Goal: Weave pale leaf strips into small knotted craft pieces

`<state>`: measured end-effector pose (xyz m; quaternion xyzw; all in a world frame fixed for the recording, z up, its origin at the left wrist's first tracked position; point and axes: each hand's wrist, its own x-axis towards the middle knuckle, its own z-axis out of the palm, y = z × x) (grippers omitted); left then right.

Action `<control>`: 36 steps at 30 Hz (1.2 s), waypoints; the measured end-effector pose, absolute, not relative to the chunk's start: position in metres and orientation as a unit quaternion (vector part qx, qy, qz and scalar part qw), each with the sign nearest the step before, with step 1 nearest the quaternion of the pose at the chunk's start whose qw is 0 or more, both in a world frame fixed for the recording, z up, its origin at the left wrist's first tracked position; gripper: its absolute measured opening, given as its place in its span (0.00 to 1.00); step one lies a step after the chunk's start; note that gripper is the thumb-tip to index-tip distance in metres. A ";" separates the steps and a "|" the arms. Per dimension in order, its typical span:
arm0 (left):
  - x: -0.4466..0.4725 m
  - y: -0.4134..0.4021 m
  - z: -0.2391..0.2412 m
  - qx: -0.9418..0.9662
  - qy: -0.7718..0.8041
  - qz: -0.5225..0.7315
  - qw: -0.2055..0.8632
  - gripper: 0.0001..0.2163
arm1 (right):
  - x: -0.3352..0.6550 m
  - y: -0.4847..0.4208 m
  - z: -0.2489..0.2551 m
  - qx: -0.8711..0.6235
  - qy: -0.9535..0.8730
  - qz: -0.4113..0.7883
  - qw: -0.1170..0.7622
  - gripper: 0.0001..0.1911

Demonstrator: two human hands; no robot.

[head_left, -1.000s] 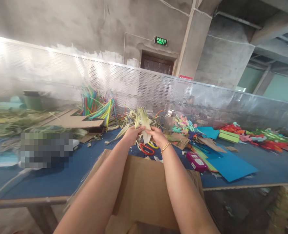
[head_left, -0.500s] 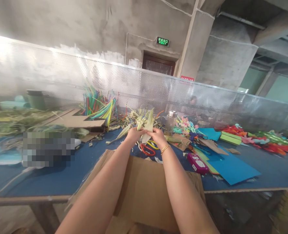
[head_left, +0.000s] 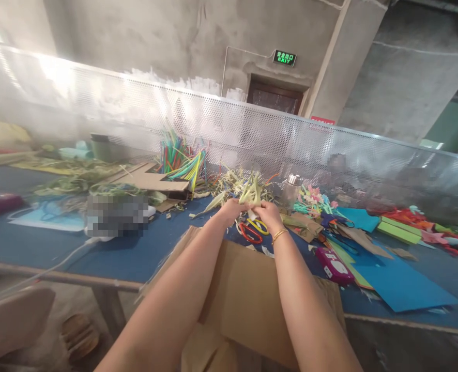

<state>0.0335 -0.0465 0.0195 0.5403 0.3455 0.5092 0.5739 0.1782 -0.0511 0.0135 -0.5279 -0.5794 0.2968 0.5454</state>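
Both hands meet over the far edge of a brown cardboard sheet (head_left: 252,294). My left hand (head_left: 231,211) pinches a bunch of pale green corn husk (head_left: 251,192) from the left side. My right hand (head_left: 268,214) is closed on the same husk from the right, its fingertips almost touching the left ones. The strips stick up above the fingers; their lower part is mostly hidden. Just below the hands, red and yellow loops (head_left: 251,232), like scissors handles, lie on the blue table (head_left: 136,258). Behind is a pile of loose husk strips (head_left: 231,181).
A clear bottle with a metal lid (head_left: 291,191) stands beyond my right hand. Blue card (head_left: 407,284) and a magenta box (head_left: 333,266) lie to the right. Colourful pipe cleaners (head_left: 180,160), cut cardboard (head_left: 143,178) and a white cable (head_left: 54,268) are left. Perforated metal panels (head_left: 213,119) close off the back.
The view has swung left, so the scene sits further right. The broad husk piece that stood upright between my hands now appears gathered into a narrower bunch. Both hands keep their hold.
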 end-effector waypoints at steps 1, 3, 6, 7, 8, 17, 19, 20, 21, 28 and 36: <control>0.033 -0.049 0.022 0.541 0.328 0.498 0.593 0.11 | 0.180 -0.049 0.012 -0.535 -0.574 0.286 0.550 0.09; 0.029 -0.053 0.028 0.524 0.277 0.495 0.636 0.10 | 0.184 -0.044 0.008 -0.548 -0.543 0.296 0.563 0.08; 0.016 -0.055 0.040 0.448 0.171 0.538 0.693 0.10 | 0.192 -0.039 0.003 -0.572 -0.468 0.321 0.592 0.06; 0.011 -0.055 0.044 0.416 0.136 0.561 0.703 0.09 | 0.194 -0.038 0.001 -0.583 -0.442 0.315 0.604 0.06; 0.006 -0.054 0.047 0.384 0.105 0.589 0.704 0.08 | 0.197 -0.037 0.000 -0.593 -0.417 0.306 0.618 0.06; 0.018 -0.039 0.035 0.360 0.193 0.630 0.661 0.12 | 0.191 -0.042 0.007 -0.494 -0.438 0.364 0.657 0.15; 0.027 -0.038 0.028 0.395 0.231 0.606 0.651 0.13 | 0.184 -0.044 0.010 -0.473 -0.472 0.386 0.636 0.17; 0.029 -0.037 0.025 0.409 0.245 0.597 0.645 0.14 | 0.181 -0.045 0.011 -0.469 -0.485 0.394 0.624 0.17; 0.031 -0.036 0.023 0.423 0.257 0.589 0.639 0.15 | 0.178 -0.046 0.011 -0.468 -0.495 0.398 0.614 0.18; 0.031 -0.036 0.015 0.517 0.325 0.507 0.608 0.19 | 0.166 -0.056 0.014 -0.490 -0.511 0.403 0.580 0.19; 0.033 -0.033 0.013 0.454 0.358 0.545 0.608 0.14 | 0.170 -0.058 0.018 -0.446 -0.506 0.470 0.569 0.16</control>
